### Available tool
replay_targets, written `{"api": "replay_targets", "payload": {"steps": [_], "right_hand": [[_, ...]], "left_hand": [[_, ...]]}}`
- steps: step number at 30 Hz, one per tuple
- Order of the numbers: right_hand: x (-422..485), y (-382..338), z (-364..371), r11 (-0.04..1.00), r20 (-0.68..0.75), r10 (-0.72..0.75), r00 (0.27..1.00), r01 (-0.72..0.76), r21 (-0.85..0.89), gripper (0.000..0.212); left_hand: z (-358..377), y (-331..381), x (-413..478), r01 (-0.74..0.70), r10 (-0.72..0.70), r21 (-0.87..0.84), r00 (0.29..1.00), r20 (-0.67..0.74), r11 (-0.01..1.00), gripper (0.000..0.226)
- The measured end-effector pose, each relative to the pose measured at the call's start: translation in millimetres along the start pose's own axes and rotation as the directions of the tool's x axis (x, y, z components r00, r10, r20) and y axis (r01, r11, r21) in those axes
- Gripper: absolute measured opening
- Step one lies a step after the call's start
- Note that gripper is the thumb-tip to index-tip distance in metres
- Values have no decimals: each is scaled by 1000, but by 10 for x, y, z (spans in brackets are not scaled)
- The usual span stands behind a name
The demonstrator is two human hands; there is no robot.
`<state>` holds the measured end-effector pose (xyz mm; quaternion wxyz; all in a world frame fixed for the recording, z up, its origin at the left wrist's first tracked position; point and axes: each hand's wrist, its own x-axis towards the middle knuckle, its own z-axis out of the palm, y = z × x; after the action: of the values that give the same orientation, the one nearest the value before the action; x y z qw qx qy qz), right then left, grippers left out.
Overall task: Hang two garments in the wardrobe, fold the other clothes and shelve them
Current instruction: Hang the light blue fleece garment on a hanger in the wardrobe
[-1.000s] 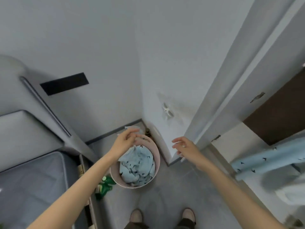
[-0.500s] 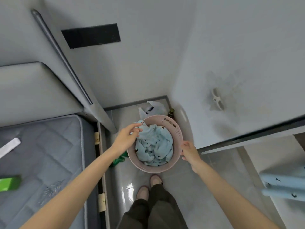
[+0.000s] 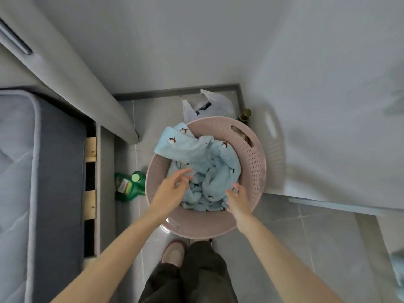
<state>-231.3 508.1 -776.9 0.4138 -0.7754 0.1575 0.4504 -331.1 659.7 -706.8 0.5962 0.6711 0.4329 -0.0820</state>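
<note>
Fingers [image 3: 182, 172] spread loose, apparently empty, above blue clothes [image 3: 218, 162] in basket [image 3: 251, 162] on tiled corner floor [image 3: 306, 232].

Pale-blue bird-print garment [image 3: 209, 162], pink basket [image 3: 253, 162]

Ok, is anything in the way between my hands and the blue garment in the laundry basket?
Nothing visible does. The left hand and right hand are over the open pink basket, and the blue garment lies uncovered on top inside it, one end draped over the rim.
</note>
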Motion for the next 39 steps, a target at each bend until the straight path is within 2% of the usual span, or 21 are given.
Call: {"api": "replay_targets", "payload": {"steps": [7,13,19,24,29,35,39], "right_hand": [[1066,547,351,992,-125,19,992,-3,124,57],[1668,688,466,994,-173,-11,985,30,106,75],[1745,665,528,978,-191,-40,981,78,196,59],[1319,362,481,980,-150,-87,985,111,164,50],[522,-166,154,979,-22,-198,980,198,43,46],[-698,-951,-416,925,140,-368,919,377,-41,32],[-1562,-1452,-739,885,220,-454,863,466,0,21]], "left_hand": [[390,-920,641,48,-48,-4,999,18,999,29],[526,-1279,977,45,-45,-28,999,-4,999,27],[496,-1305,1031,49,-49,-39,999,-3,998,30],[366,-1032,826,52,-52,-32,999,-8,998,29],[150,-471,427,12,-12,-4,1000,-1,1000,28],[-204,490,-246,-96,96,8,995,3,995,36],[-391,1068,-704,-181,181,31,983,26,983,32]]}}
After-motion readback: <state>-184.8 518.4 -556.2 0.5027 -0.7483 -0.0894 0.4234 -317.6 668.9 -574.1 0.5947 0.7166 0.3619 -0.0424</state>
